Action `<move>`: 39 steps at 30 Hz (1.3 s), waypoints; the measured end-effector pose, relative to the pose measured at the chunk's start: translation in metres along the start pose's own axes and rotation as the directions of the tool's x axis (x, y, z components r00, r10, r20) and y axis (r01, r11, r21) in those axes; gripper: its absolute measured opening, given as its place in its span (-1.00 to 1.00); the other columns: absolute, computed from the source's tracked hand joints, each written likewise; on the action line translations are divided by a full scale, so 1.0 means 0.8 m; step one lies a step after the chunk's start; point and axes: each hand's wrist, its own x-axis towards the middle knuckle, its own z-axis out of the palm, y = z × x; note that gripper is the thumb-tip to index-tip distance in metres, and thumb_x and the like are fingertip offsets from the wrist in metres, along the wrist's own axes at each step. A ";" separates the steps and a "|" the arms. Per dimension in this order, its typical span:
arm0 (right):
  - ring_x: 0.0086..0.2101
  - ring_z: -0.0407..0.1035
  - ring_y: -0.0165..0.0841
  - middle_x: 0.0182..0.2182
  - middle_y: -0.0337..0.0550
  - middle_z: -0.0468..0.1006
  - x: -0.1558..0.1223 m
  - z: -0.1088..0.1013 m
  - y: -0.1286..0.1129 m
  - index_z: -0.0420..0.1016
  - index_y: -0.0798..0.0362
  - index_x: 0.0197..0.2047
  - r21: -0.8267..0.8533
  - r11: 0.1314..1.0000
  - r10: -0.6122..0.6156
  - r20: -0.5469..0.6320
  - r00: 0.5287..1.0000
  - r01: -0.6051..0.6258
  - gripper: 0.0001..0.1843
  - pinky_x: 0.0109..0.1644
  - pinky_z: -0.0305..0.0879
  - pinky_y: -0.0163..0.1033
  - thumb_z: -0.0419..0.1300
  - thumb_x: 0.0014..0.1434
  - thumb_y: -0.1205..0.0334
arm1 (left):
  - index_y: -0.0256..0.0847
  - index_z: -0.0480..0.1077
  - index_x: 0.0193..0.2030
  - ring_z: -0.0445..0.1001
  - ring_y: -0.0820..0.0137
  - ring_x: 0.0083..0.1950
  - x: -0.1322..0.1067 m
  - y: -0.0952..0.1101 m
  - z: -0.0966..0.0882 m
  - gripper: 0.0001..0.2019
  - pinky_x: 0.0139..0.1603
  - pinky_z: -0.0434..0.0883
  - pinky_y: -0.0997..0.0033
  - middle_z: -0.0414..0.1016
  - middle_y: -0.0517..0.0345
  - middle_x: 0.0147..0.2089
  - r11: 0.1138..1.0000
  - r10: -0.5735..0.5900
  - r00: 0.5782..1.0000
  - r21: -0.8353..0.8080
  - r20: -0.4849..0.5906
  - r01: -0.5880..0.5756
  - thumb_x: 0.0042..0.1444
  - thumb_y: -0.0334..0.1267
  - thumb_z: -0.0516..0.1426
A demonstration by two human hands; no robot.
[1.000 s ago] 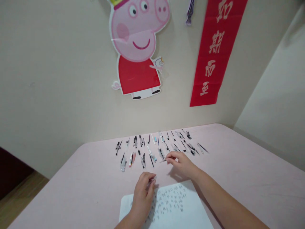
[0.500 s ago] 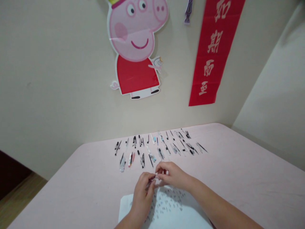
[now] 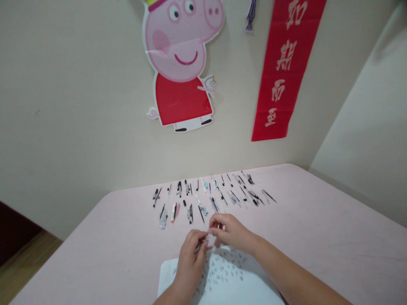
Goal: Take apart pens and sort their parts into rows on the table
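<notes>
Small pale piece (image 3: 201,242), indistinct: held pinched between thumb and fingers of left hand (image 3: 191,250), just beyond the far edge of the written sheet (image 3: 251,290). Right hand (image 3: 229,229): now brought from the pen parts (image 3: 214,205), laid toward the desk's (image 3: 95,245) far edge, to the left fingertips; two-handed work suggested; closure of its grip cannot be told.

Looking like somebody's home, tbh. Seeing a big cartoon pig cutout (image 3: 182,99) on a plain wall (image 3: 95,106) beyond and above the fingers (image 3: 218,218), plus a red banner (image 3: 282,74) with pale characters farther up to their right and a purple tassel-looking thing (image 3: 250,17) hanging between those two. Also spotting a pink cloth-like covering (image 3: 95,237) spreading under and around the fingers, and catching wood-look flooring (image 3: 32,256) way off to their left.
</notes>
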 end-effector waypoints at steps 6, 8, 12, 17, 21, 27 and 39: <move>-0.43 0.35 -0.36 -0.46 -0.19 0.51 0.015 -0.053 0.041 0.45 0.05 -0.38 -0.254 0.967 -0.093 -0.381 0.920 -0.007 -0.83 -0.33 0.23 -0.29 0.06 0.16 0.23 | -0.18 0.40 -0.20 0.46 0.32 -0.19 -0.001 -0.005 0.000 -0.86 -0.19 0.45 0.32 0.44 0.06 -0.23 0.999 0.006 1.000 0.041 -0.015 -0.006 0.16 -0.31 0.04; -0.40 0.37 -0.31 -0.42 -0.13 0.52 0.013 -0.083 0.070 0.45 0.06 -0.36 -0.292 0.951 -0.081 -0.543 0.836 -0.097 -0.79 -0.31 0.25 -0.25 0.04 0.16 0.19 | -0.19 0.40 -0.19 0.46 0.32 -0.19 -0.001 -0.005 -0.001 -0.86 -0.18 0.44 0.32 0.43 0.06 -0.23 0.999 0.006 1.000 0.054 -0.006 -0.006 0.16 -0.31 0.04; -0.26 0.37 -0.19 -0.30 0.02 0.53 -0.011 -0.147 0.130 0.50 0.10 -0.31 -0.401 0.850 -0.135 -0.793 0.594 -0.341 -0.73 -0.16 0.27 -0.14 0.02 0.10 0.17 | -0.18 0.40 -0.20 0.46 0.32 -0.20 -0.002 -0.003 0.000 -0.86 -0.19 0.45 0.33 0.43 0.07 -0.24 0.999 0.000 1.000 0.047 -0.009 0.001 0.16 -0.30 0.04; -0.20 0.33 -0.14 -0.25 0.03 0.54 -0.047 -0.189 0.173 0.56 0.05 -0.34 -0.406 0.613 -0.030 -0.870 0.493 -0.678 -0.75 -0.15 0.24 -0.13 0.07 0.05 0.20 | -0.17 0.42 -0.22 0.47 0.31 -0.21 -0.002 0.000 0.001 -0.86 -0.20 0.46 0.33 0.44 0.06 -0.24 0.999 -0.018 1.000 0.026 -0.019 0.018 0.14 -0.30 0.05; -0.25 0.35 -0.16 -0.30 0.01 0.57 -0.051 -0.191 0.182 0.59 0.05 -0.36 -0.415 0.521 0.076 -0.848 0.525 -0.746 -0.77 -0.20 0.24 -0.17 0.12 0.00 0.19 | -0.18 0.43 -0.24 0.47 0.29 -0.21 -0.001 0.001 -0.001 -0.86 -0.20 0.46 0.32 0.45 0.04 -0.26 0.999 -0.018 1.000 0.030 -0.021 0.019 0.12 -0.31 0.06; -0.24 0.36 -0.13 -0.35 0.06 0.56 -0.049 -0.188 0.169 0.59 0.06 -0.44 -0.426 0.442 0.130 -0.840 0.526 -0.789 -0.79 -0.22 0.24 -0.15 0.14 0.02 0.18 | -0.18 0.43 -0.23 0.47 0.29 -0.20 -0.002 -0.001 0.000 -0.86 -0.19 0.46 0.32 0.46 0.04 -0.25 0.999 -0.016 1.000 0.037 -0.022 0.016 0.13 -0.29 0.06; -0.26 0.35 -0.13 -0.34 0.03 0.56 -0.048 -0.189 0.171 0.51 0.05 -0.47 -0.409 0.603 -0.037 -0.872 0.488 -0.685 -0.78 -0.18 0.24 -0.12 0.08 0.01 0.16 | -0.14 0.45 -0.27 0.48 0.28 -0.19 0.015 0.002 -0.016 -0.86 -0.19 0.46 0.26 0.49 0.08 -0.27 0.998 -0.047 0.983 0.028 -0.178 0.053 0.09 -0.23 0.08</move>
